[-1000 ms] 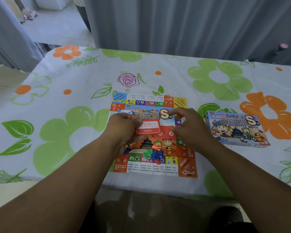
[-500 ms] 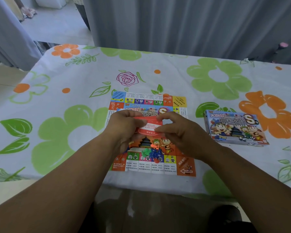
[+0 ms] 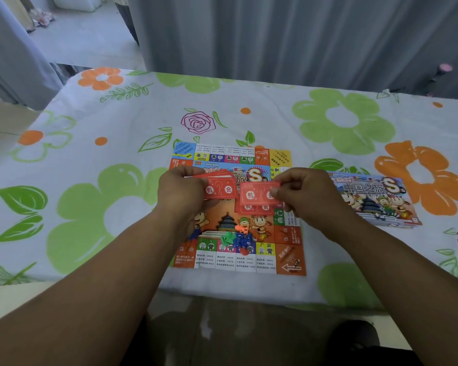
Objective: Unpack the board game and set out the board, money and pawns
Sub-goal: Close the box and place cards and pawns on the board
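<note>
The colourful game board lies flat on the table in front of me. My left hand grips a stack of red cards above the board's middle. A single red card is pinched by my right hand just to the right of the stack. Another red card lies on the board beneath it. A heap of small plastic pawns, green, blue, orange and red, sits on the board's near part.
The game box lies on the table to the right of the board. A flowered cloth covers the table, whose near edge runs just below the board. Grey curtains hang behind the far edge.
My hands held the red stack together half a second ago. Now the right hand has drawn one card off to the right, and one card lies on the board.
</note>
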Action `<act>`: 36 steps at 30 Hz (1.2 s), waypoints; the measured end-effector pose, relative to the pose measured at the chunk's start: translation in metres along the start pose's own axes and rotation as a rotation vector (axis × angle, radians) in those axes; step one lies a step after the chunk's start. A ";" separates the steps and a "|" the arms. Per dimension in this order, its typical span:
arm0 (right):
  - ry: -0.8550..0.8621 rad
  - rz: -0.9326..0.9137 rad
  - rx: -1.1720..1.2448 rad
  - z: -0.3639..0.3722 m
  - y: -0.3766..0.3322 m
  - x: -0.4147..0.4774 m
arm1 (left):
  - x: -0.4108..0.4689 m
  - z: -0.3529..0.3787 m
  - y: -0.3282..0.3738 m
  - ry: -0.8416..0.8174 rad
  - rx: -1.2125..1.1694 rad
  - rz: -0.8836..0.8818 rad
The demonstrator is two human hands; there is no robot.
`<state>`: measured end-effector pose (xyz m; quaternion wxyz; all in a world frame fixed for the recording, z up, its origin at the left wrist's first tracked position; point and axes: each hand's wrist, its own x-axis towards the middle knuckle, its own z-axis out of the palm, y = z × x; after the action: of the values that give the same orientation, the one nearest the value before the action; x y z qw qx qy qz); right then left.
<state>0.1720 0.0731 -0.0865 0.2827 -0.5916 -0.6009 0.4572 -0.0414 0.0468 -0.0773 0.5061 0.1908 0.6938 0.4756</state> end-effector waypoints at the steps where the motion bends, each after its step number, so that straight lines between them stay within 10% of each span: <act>1: -0.013 0.050 -0.034 0.002 0.002 0.001 | 0.000 0.000 0.001 0.008 -0.005 0.002; 13: 0.060 0.160 -0.401 0.016 0.009 0.009 | -0.003 0.000 0.002 -0.060 -0.025 -0.039; 20: -0.111 0.166 0.049 0.026 -0.019 -0.005 | -0.009 0.006 0.004 -0.116 -0.069 -0.051; 36: -0.007 0.361 0.031 0.011 0.001 0.003 | 0.003 0.004 0.003 0.050 -0.078 -0.030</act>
<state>0.1623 0.0731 -0.0926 0.2030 -0.6840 -0.4787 0.5116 -0.0396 0.0522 -0.0761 0.5025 0.1486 0.6900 0.4993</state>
